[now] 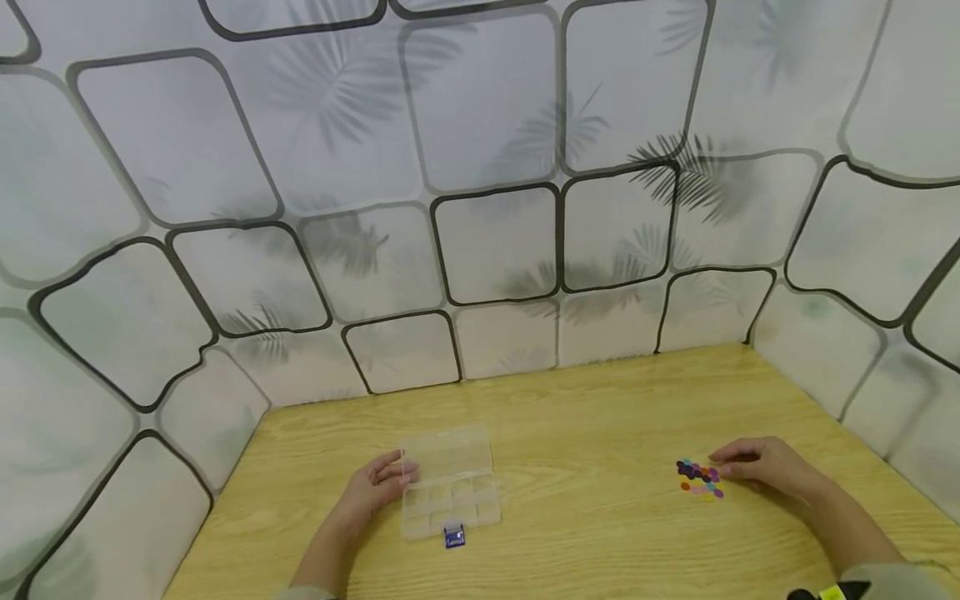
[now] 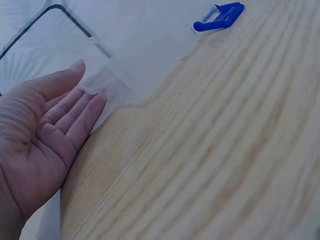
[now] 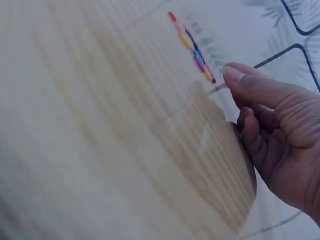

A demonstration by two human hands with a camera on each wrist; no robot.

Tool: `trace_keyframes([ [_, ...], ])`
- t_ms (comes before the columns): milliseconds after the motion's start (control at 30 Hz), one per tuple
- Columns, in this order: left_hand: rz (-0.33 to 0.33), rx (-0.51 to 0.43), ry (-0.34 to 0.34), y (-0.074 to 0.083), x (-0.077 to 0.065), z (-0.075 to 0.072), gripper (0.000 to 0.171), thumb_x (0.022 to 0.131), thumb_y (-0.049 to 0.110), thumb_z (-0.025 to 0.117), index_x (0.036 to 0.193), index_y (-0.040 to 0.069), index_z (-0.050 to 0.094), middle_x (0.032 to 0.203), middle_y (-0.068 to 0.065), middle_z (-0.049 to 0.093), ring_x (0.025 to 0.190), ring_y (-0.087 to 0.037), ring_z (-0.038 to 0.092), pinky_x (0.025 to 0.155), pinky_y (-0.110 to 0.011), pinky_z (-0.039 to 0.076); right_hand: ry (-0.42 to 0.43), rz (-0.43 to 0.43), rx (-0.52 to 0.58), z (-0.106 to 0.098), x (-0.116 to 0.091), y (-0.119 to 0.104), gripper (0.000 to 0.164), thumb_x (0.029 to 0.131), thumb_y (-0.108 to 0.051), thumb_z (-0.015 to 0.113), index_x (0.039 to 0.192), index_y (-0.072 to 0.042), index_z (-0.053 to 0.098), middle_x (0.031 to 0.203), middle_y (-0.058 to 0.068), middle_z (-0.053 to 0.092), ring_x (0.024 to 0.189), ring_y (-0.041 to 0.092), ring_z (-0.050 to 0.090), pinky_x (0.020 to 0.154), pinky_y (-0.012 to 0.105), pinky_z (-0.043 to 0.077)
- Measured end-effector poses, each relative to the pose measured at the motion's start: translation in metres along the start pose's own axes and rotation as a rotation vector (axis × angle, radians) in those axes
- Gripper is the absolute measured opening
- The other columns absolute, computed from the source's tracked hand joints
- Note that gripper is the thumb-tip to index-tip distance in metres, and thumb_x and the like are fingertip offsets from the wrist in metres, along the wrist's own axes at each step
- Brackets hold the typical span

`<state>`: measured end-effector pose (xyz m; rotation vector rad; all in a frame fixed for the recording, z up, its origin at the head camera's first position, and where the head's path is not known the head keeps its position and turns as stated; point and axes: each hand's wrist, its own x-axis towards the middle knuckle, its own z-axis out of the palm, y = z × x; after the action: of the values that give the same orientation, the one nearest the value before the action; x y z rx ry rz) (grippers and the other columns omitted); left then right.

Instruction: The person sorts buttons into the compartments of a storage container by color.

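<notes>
I count two hands, one left (image 1: 369, 492) and one right (image 1: 768, 468), over one table (image 1: 585, 442); on the left, one clear box (image 1: 452, 497) with one blue piece (image 1: 454, 536) near it; on the right, over ten colored discs (image 1: 705, 478), too bunched to number exactly.

Head cam: high, fwd/down. Wrist cams: close, low along table (image 1: 585, 442). Head/L share box (image 1: 452, 493), head's lower ctr; head/R share discs (image 1: 699, 474).

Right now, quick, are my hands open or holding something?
Left hand: open, at the clear plastic compartment box.
Right hand: fingers bent beside the small multicoloured round discs; whether it's pinching one, I can't tell.
</notes>
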<state>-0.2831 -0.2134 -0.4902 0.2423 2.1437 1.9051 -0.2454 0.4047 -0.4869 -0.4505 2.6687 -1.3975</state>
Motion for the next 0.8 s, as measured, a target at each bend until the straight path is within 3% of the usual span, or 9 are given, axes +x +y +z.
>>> trace_keyframes([
  [100,0.017,0.000,0.045,0.001,0.000,0.004,0.068,0.090,0.010,0.064,0.144,-0.007,0.027,0.130,-0.022,0.055,0.103,-0.008,0.063,0.086,-0.017,0.049,0.045,-0.034,-0.087,0.001,-0.002,-0.001,0.025,0.090,-0.013,0.065,0.106,0.005,0.067,0.097,-0.014,0.068,0.087,-0.008,0.055,0.071,0.014,0.048],
  [300,-0.009,-0.005,0.173,-0.002,-0.004,0.011,0.064,0.088,0.011,0.067,0.141,-0.005,0.035,0.124,-0.020,0.059,0.101,-0.009,0.062,0.083,-0.020,0.051,0.063,-0.037,-0.156,0.006,-0.005,-0.005,0.023,0.090,-0.016,0.064,0.106,0.000,0.069,0.099,-0.012,0.068,0.088,-0.010,0.054,0.072,0.013,0.047],
  [567,0.005,0.033,0.109,-0.003,-0.010,0.013,0.066,0.088,0.012,0.067,0.139,-0.013,0.032,0.124,-0.024,0.058,0.101,-0.011,0.063,0.085,-0.021,0.052,0.042,-0.101,-0.127,0.011,-0.007,-0.010,0.018,0.091,-0.010,0.062,0.102,0.002,0.069,0.095,-0.011,0.068,0.085,-0.007,0.055,0.070,0.015,0.048],
  [800,-0.002,0.030,0.114,0.002,-0.015,0.017,0.061,0.089,0.010,0.065,0.138,-0.012,0.035,0.123,-0.025,0.058,0.097,-0.008,0.064,0.084,-0.021,0.052,0.050,-0.073,-0.174,0.012,-0.007,-0.007,0.019,0.091,-0.015,0.062,0.103,-0.003,0.070,0.096,-0.004,0.068,0.086,-0.007,0.055,0.071,0.016,0.048],
])
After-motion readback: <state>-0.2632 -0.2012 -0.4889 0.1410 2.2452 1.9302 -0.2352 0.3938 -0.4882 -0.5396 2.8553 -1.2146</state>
